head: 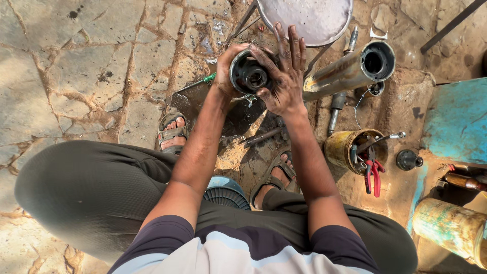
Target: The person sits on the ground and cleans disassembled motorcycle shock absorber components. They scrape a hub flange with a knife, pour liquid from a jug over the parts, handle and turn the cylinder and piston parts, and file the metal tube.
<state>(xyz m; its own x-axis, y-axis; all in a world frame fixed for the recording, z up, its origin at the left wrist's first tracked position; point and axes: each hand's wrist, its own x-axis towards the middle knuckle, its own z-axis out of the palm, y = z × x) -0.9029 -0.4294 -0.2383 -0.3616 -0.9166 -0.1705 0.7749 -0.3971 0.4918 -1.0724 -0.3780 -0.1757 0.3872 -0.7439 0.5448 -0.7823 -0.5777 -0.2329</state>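
cracked stone floor (pixel 76 76) bears a steel tube (pixel 350 68), tool tin (pixel 345 149)

The round metal part (pixel 249 75) near top centre is half buried – the left hand (pixel 227 71) wraps its far side and the right hand (pixel 285 76) covers its right edge, so its length can't be seen. The grey pan (pixel 309 20) gets chopped by the top edge. At far right the blue surface (pixel 456 119) and the rusty drum (pixel 451 228) run out of frame. What's down inside the yellow tin (pixel 341 147) is too cluttered to sort – only the red pliers (pixel 374 175) read clearly
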